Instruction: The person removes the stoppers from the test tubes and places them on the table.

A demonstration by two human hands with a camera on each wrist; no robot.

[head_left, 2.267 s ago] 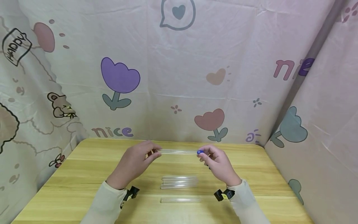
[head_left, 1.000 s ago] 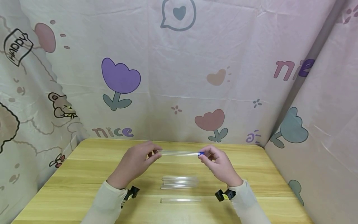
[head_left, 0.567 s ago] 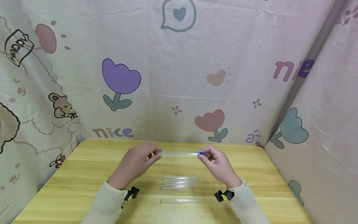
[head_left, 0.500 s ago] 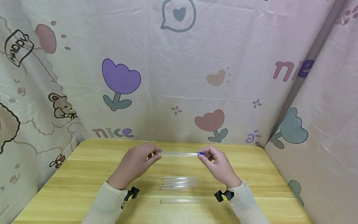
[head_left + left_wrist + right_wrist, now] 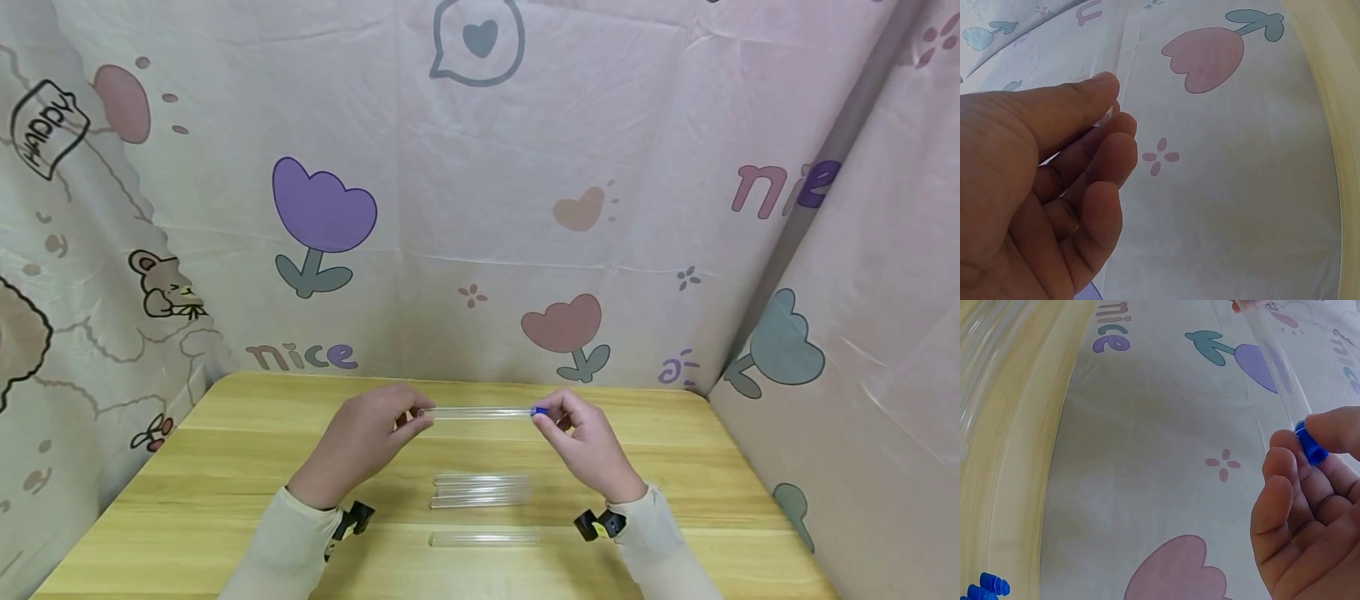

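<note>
A clear test tube [image 5: 480,413] is held level above the table between both hands. My left hand [image 5: 363,437] pinches its left end between thumb and fingers; in the left wrist view only a glint of that tube end [image 5: 1104,118] shows behind the thumb. At the other end, my right hand [image 5: 588,446] pinches a blue stopper [image 5: 1311,445] between thumb and fingertips. The stopper sits at the tube's mouth; how deep it goes in cannot be told. Below the hands, a row of several clear test tubes [image 5: 482,491] lies on the table.
A single clear tube [image 5: 483,539] lies apart, nearer the table's front. Several blue stoppers [image 5: 994,584] rest on the table, seen only in the right wrist view. Patterned cloth [image 5: 465,208] hangs behind and at both sides of the wooden table [image 5: 225,467].
Both hands keep their hold on the tube and stopper and stay nearly in place. The right fingertips have shifted slightly on the stopper.
</note>
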